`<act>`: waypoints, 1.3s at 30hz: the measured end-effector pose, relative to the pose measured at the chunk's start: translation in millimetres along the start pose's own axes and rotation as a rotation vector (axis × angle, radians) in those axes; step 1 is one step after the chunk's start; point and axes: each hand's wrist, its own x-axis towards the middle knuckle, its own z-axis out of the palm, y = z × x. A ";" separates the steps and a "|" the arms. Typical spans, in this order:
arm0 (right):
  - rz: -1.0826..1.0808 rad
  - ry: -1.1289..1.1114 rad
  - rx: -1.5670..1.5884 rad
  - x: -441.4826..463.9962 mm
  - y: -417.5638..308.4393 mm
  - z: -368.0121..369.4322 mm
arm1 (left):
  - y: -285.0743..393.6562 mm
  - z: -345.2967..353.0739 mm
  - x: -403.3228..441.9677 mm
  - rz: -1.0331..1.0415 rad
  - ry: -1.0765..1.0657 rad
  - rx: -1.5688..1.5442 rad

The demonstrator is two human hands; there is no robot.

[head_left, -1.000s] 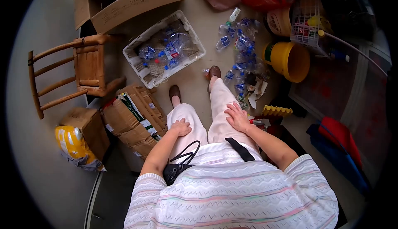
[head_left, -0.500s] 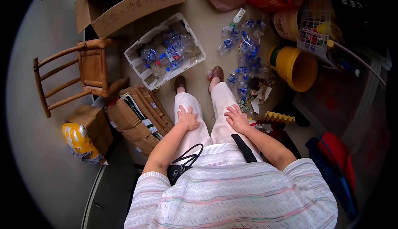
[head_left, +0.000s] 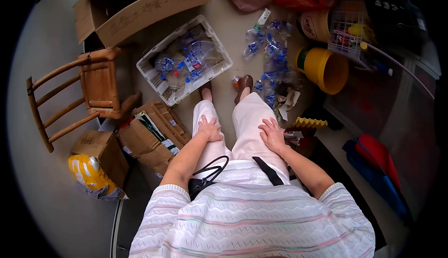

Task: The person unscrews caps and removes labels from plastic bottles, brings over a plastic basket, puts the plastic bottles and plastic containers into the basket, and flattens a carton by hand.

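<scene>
in the head view my left hand (head_left: 210,130) lies released, fingers spread, on my pale trousers (head_left: 249,113) at the left thigh, my right hand (head_left: 273,136) likewise on the right; bottles (head_left: 193,63) lie inside the white crate (head_left: 198,84), its near edge just beside my left shoe (head_left: 204,90); more line the floor near the yellow bucket (head_left: 312,66).

Bottles (head_left: 193,62) in crate (head_left: 203,84) ahead; chair (head_left: 99,83) left of crate; loose bottles (head_left: 275,52) right; bucket (head_left: 319,66) farther right
</scene>
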 end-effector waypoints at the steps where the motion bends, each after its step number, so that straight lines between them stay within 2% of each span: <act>1: 0.023 0.000 0.007 -2.9 -4.3 -7.0 | -1.2 -3.4 -3.7 -0.003 -0.004 -0.015; 4: -0.009 0.127 -0.014 -9.0 2.3 -1.2 | -3.8 -4.7 -3.4 -0.003 -0.014 -0.011; 7: -0.071 0.113 0.008 -4.3 1.9 2.2 | -2.9 -7.2 -3.2 -0.009 -0.026 0.001; 11: -0.032 0.041 -0.005 9.5 -14.4 -1.6 | -1.4 -4.8 -0.6 -0.015 0.001 -0.036; 22: -0.151 -0.014 -0.021 47.6 23.9 -8.5 | 31.6 -30.6 20.4 -0.063 0.139 -0.037; 25: -0.118 -0.038 -0.005 50.7 34.1 -5.7 | 42.2 -34.5 25.8 -0.078 0.176 0.018; 29: -0.116 0.011 0.038 40.6 41.9 18.4 | 43.4 -37.1 27.0 -0.081 0.141 0.113; 39: 0.002 0.096 0.182 -9.9 -12.6 62.2 | 2.0 -6.1 8.8 0.001 0.022 0.181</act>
